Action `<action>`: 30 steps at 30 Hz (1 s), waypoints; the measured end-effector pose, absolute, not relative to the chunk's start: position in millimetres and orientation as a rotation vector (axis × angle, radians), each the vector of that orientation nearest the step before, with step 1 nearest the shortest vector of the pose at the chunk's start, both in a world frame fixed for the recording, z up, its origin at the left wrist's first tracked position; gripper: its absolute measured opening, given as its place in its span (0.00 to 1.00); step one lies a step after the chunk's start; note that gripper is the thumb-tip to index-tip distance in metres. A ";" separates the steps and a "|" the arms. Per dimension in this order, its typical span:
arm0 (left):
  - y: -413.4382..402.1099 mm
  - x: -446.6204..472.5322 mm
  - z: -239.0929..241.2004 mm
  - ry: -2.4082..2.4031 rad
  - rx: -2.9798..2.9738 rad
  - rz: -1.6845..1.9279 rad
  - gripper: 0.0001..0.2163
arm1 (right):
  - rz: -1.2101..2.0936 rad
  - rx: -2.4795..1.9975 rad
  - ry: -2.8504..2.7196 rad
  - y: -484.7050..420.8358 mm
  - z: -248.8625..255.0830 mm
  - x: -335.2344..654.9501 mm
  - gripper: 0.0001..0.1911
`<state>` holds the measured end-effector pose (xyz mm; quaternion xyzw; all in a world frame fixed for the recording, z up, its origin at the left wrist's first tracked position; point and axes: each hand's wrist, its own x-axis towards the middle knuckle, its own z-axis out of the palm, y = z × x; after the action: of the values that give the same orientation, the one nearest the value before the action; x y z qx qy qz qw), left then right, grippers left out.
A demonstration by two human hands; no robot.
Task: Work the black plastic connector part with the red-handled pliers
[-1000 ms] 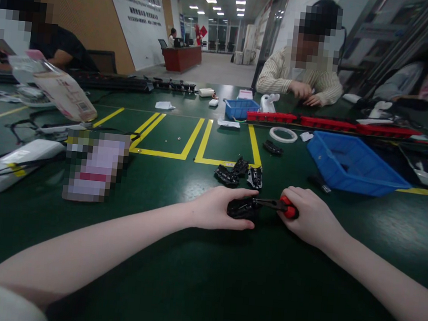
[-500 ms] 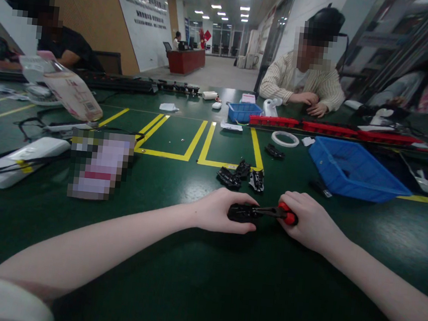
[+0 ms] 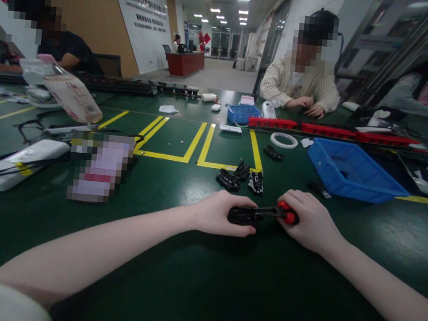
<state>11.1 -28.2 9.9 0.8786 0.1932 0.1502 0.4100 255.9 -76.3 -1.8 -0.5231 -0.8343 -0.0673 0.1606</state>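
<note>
Between finger and thumb, my left hand [image 3: 219, 214] grips a small black plastic part [image 3: 242, 215] just above the green table [image 3: 172, 282]. My right hand [image 3: 308, 221] is closed round the red handles of a pair of pliers [image 3: 269, 212]. The dark jaws of the pliers point left and meet the right end of the black part; whether they bite on it I cannot tell. Just beyond my hands lie several similar black parts [image 3: 229, 178], and one more black part [image 3: 274, 152] sits farther off.
A blue bin [image 3: 363, 187] stands at right, a smaller blue basket [image 3: 243, 114] farther back. Beyond the white ring [image 3: 284, 140] runs a red strip [image 3: 326, 131]. At left are a blurred-out phone-like object [image 3: 102, 167], a white power strip [image 3: 28, 160] and a leaning bottle [image 3: 72, 94]. A person [image 3: 300, 88] sits opposite.
My hands, the pliers and the black part keep nearly the same place. The view has shifted very slightly. The person opposite has moved their hands a little.
</note>
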 end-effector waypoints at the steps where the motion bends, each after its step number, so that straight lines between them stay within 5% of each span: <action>1: -28.2 11.3 9.7 0.498 2.225 0.369 0.19 | -0.193 -1.491 -2.383 -76.3 -1.8 255.9 0.04; 30: -28.8 12.9 10.3 0.508 2.297 0.342 0.20 | -0.351 -1.428 -2.419 -77.2 -2.3 257.6 0.04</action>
<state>12.9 -28.8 10.3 0.8967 0.1981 0.1333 0.3728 257.6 -77.2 -2.3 -0.4983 -0.8442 -0.1226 0.1549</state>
